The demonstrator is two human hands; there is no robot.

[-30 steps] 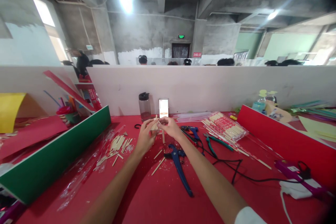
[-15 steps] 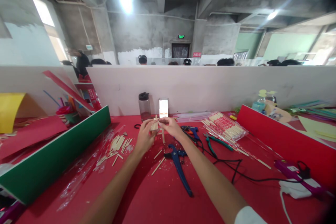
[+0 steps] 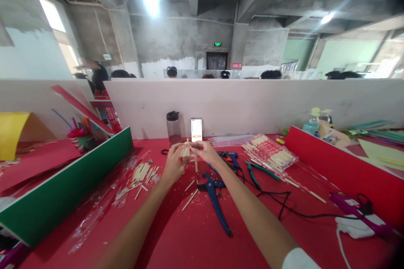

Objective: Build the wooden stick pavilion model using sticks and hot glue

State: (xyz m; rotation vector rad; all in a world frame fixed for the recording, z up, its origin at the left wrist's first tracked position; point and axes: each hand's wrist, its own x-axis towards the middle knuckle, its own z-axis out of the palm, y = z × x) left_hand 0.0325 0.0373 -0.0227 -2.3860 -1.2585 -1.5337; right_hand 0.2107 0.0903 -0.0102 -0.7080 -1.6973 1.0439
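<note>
Near the middle of the red table, my left hand [image 3: 174, 163] grips a small model of pale wooden sticks [image 3: 185, 151] by its left side. My right hand [image 3: 204, 151] pinches the upper right of the same model, its fingers closed. A stick pair [image 3: 196, 163] points down below the right fingers; whether it joins the model is unclear. Loose cut sticks [image 3: 141, 172] lie left of my left hand. A blue cutter [image 3: 216, 206] rests below my right hand, beside my forearm. A lit phone [image 3: 196, 130] stands upright just behind the hands.
A dark-lidded bottle [image 3: 173, 128] stands behind my left hand. To the right are a blue glue gun [image 3: 232, 158], green-handled pliers [image 3: 263, 167], packed sticks [image 3: 271, 151] and a black cable [image 3: 280, 195]. Green [image 3: 72, 185] and red [image 3: 341, 176] boards flank the workspace.
My hands and the stick model have barely moved. In the background at the far left, a person has shifted slightly.
</note>
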